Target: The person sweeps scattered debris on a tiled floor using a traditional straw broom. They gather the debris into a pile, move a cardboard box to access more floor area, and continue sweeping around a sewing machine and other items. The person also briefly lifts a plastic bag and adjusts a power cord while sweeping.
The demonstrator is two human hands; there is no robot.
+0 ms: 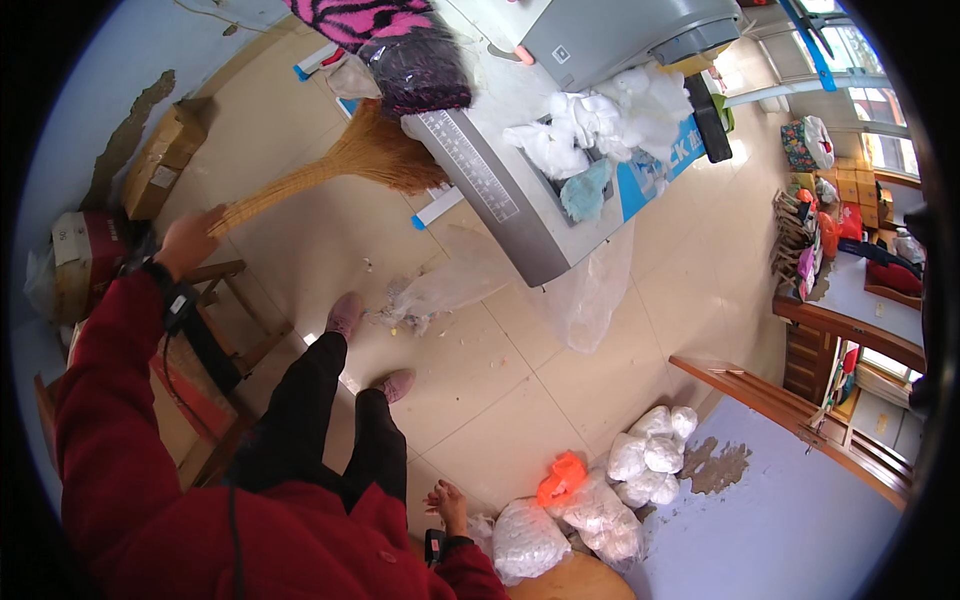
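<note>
My left hand (190, 240) is closed around the narrow end of a straw broom (375, 150). The broom stretches out to the right, its wide bristles raised beside the end of a grey and white machine table (480, 205). Down by my right side, my right hand (447, 505) hangs with loosely bent fingers a little apart, and I see nothing in it. Its closest neighbours are white bundles in clear plastic bags (530, 540). On the tiles just ahead of my shoes lies a small heap of scraps and dust (405, 310), partly next to thin clear plastic film (465, 270).
A wooden stool (225, 300) stands close under my left arm, near cardboard boxes (165, 160) along the wall. White stuffing (580, 130) and a pink-and-black cloth (370, 25) lie on the table. More plastic sheeting (590, 300) hangs below it. A wooden door (790, 420) juts in at right.
</note>
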